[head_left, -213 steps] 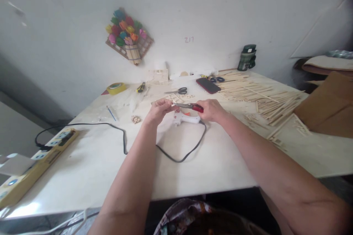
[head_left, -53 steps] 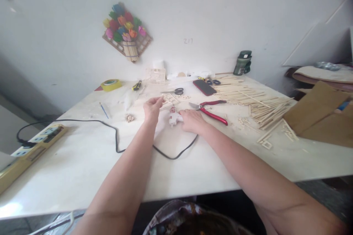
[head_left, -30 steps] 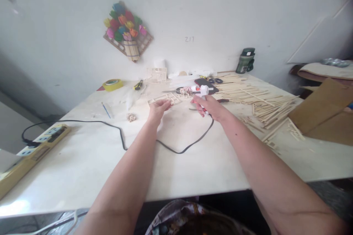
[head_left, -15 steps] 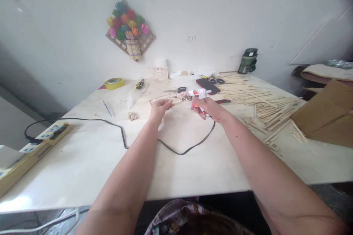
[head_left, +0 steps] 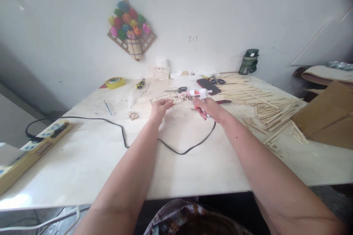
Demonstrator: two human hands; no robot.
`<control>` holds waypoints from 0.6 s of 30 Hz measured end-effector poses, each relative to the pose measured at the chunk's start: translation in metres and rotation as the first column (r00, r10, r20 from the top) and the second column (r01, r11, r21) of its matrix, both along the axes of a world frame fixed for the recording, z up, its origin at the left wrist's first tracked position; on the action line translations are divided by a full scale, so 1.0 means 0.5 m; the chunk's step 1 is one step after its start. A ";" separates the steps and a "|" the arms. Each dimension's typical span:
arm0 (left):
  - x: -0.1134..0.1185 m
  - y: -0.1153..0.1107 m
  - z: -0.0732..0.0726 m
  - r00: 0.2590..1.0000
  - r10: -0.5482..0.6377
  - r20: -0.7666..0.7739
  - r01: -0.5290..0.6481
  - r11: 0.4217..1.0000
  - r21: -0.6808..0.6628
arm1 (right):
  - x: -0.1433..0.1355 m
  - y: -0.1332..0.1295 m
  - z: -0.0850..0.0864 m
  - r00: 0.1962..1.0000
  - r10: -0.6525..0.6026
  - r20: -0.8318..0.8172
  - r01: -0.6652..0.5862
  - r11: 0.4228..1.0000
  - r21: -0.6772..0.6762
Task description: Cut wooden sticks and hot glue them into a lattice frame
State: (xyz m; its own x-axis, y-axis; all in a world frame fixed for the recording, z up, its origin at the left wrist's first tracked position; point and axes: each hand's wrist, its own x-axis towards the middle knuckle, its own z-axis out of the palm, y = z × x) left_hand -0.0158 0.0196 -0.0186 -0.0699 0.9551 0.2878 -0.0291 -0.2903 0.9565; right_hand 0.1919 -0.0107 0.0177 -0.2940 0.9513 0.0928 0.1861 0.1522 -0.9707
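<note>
My right hand [head_left: 205,107] is wrapped round a white and red glue gun [head_left: 197,93], whose nozzle end points left toward my other hand. A white glue stick sticks out of its back. My left hand [head_left: 162,108] pinches a small pale wooden piece [head_left: 174,101] close to the nozzle. Behind those fingers lies a light frame of thin sticks [head_left: 154,100], partly hidden. A small clump of pale bits [head_left: 132,115] rests on the table to the left.
A black cord [head_left: 187,152] loops across the table [head_left: 193,176] to a power strip [head_left: 44,143]. Scissors [head_left: 182,89], a phone [head_left: 209,86] and yellow tape [head_left: 115,83] lie behind. Many thin sticks [head_left: 264,99] and a cardboard piece [head_left: 325,114] are at the right.
The whole view has shifted very slightly. Both hands keep nearly the same places and the same holds.
</note>
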 end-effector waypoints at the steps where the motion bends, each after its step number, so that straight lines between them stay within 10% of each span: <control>1: 0.000 0.000 0.000 1.000 0.001 0.000 -0.001 1.000 0.001 | 0.000 0.001 -0.001 1.000 -0.005 0.001 0.005 1.000 -0.002; 18: 0.001 -0.003 0.002 1.000 0.022 -0.007 -0.022 1.000 0.016 | -0.001 -0.001 0.003 1.000 -0.021 0.008 0.021 0.999 -0.044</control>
State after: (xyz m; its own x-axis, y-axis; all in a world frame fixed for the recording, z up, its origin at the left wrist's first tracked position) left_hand -0.0152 0.0180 -0.0174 -0.0884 0.9486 0.3039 -0.0155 -0.3064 0.9518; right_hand 0.1912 -0.0111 0.0191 -0.2747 0.9603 0.0483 0.1960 0.1051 -0.9750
